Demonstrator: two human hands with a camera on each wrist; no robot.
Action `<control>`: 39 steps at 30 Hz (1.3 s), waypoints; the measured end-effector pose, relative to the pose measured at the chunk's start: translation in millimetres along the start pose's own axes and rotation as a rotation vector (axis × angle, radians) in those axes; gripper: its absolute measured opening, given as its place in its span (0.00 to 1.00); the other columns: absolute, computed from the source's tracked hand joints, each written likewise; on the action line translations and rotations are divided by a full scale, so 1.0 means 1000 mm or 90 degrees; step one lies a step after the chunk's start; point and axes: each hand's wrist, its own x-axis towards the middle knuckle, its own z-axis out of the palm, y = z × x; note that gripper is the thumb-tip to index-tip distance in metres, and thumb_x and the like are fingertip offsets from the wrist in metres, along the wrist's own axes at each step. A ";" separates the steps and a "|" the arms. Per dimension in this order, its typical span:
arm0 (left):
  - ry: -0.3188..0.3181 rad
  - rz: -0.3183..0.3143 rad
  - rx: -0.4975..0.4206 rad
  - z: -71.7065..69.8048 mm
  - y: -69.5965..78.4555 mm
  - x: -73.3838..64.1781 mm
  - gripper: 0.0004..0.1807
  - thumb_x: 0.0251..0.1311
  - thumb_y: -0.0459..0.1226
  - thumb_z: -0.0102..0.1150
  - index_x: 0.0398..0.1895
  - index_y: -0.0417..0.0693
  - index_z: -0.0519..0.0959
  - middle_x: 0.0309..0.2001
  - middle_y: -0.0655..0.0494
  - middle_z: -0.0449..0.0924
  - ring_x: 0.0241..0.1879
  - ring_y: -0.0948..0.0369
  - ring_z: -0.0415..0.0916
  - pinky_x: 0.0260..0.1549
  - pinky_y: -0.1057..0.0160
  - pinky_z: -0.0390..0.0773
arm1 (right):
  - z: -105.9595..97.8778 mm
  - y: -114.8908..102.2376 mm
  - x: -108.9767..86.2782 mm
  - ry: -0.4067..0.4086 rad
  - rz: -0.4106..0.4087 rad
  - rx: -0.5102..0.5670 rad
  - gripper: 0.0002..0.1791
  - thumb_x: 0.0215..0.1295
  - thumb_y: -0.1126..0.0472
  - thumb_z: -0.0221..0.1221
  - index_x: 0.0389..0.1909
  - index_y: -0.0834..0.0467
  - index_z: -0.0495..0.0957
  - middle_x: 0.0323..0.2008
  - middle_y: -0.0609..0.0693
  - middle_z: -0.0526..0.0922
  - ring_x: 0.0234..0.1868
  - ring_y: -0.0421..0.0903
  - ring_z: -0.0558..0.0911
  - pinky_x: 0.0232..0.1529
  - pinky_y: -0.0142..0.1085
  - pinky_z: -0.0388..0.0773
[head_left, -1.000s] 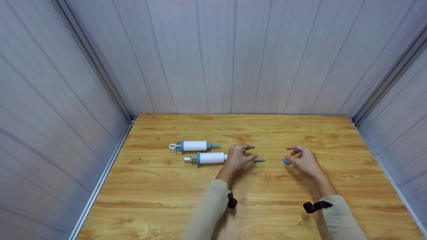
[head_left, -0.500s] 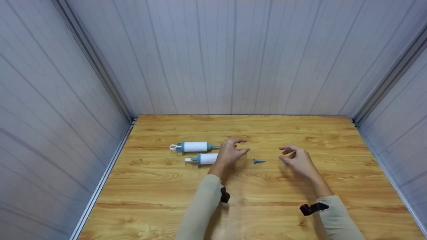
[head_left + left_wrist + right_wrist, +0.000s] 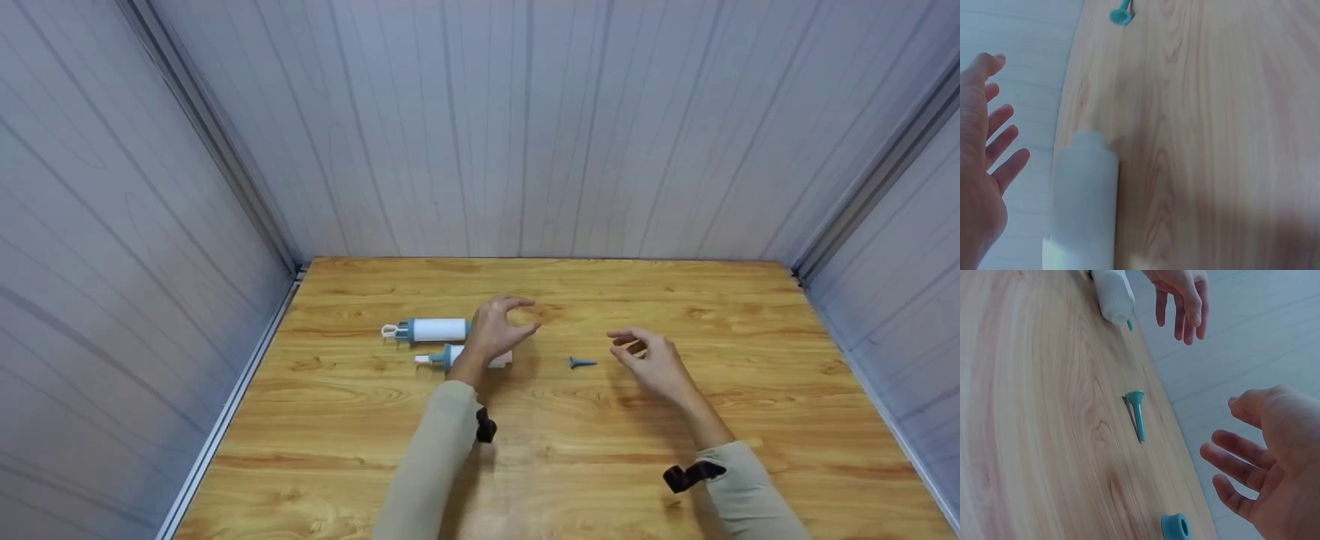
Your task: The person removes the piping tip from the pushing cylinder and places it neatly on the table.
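Two syringe-like tubes with white barrels and blue collars lie side by side on the left. My left hand (image 3: 495, 330) hovers over them, fingers spread and holding nothing; it covers part of the near tube (image 3: 1085, 197) and the tip of the far tube (image 3: 439, 330). Right of that hand, a small blue cone-shaped nozzle (image 3: 583, 363) rests on the table. My right hand (image 3: 654, 364) is above the table to the nozzle's right, fingers relaxed with nothing in them. A short blue ring (image 3: 1174, 527) sits on the wood below it, hidden by the hand in the head view.
The wood-grain table (image 3: 585, 465) is bounded by pale panel walls at the back (image 3: 480, 150) and both sides. Black wrist-worn cameras (image 3: 486, 426) sit at the sleeve cuffs.
My left hand has moved left and back, away from the nozzle, over the tubes. My right hand has let go of the blue ring and shifted slightly left.
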 end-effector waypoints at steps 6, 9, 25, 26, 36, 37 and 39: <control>0.001 -0.011 0.013 -0.016 -0.006 0.000 0.23 0.72 0.45 0.75 0.67 0.52 0.90 0.71 0.45 0.88 0.75 0.42 0.81 0.75 0.39 0.81 | 0.006 -0.010 -0.003 0.000 -0.022 0.004 0.16 0.81 0.60 0.68 0.65 0.56 0.88 0.56 0.62 0.93 0.52 0.52 0.90 0.49 0.31 0.83; 0.003 -0.018 0.018 -0.023 -0.012 -0.001 0.23 0.72 0.46 0.75 0.67 0.52 0.90 0.72 0.44 0.87 0.76 0.41 0.80 0.76 0.36 0.80 | 0.009 -0.015 -0.004 -0.004 -0.034 -0.001 0.18 0.80 0.60 0.69 0.66 0.55 0.88 0.58 0.62 0.92 0.55 0.55 0.90 0.51 0.36 0.83; 0.030 -0.076 0.072 -0.060 -0.038 -0.001 0.23 0.71 0.48 0.76 0.67 0.55 0.90 0.72 0.48 0.87 0.76 0.43 0.80 0.75 0.36 0.80 | 0.021 -0.036 -0.007 -0.049 -0.092 0.010 0.30 0.74 0.58 0.75 0.74 0.55 0.83 0.72 0.59 0.86 0.72 0.65 0.81 0.68 0.73 0.78; 0.034 -0.081 0.073 -0.062 -0.039 -0.001 0.23 0.71 0.47 0.76 0.67 0.56 0.90 0.72 0.47 0.87 0.76 0.43 0.80 0.74 0.36 0.80 | 0.022 -0.037 -0.007 -0.050 -0.094 0.013 0.30 0.74 0.57 0.75 0.75 0.54 0.82 0.72 0.58 0.86 0.73 0.66 0.81 0.69 0.73 0.77; 0.052 -0.114 0.065 -0.078 -0.057 -0.008 0.24 0.71 0.45 0.76 0.67 0.52 0.89 0.72 0.44 0.86 0.77 0.42 0.78 0.75 0.34 0.78 | 0.022 -0.042 -0.009 -0.036 -0.148 0.026 0.32 0.71 0.57 0.77 0.74 0.50 0.83 0.71 0.54 0.87 0.75 0.64 0.82 0.71 0.72 0.77; 0.053 -0.112 0.057 -0.080 -0.059 -0.009 0.24 0.70 0.45 0.76 0.67 0.51 0.89 0.72 0.44 0.86 0.77 0.42 0.78 0.76 0.34 0.78 | 0.022 -0.041 -0.009 -0.029 -0.159 0.031 0.31 0.71 0.58 0.77 0.74 0.51 0.83 0.71 0.54 0.87 0.74 0.63 0.83 0.71 0.70 0.78; 0.058 -0.110 0.039 -0.083 -0.061 -0.010 0.24 0.70 0.44 0.76 0.67 0.50 0.89 0.71 0.43 0.87 0.77 0.41 0.78 0.77 0.35 0.76 | 0.022 -0.040 -0.009 -0.012 -0.181 0.039 0.31 0.69 0.60 0.78 0.73 0.53 0.84 0.70 0.54 0.88 0.74 0.60 0.84 0.70 0.68 0.79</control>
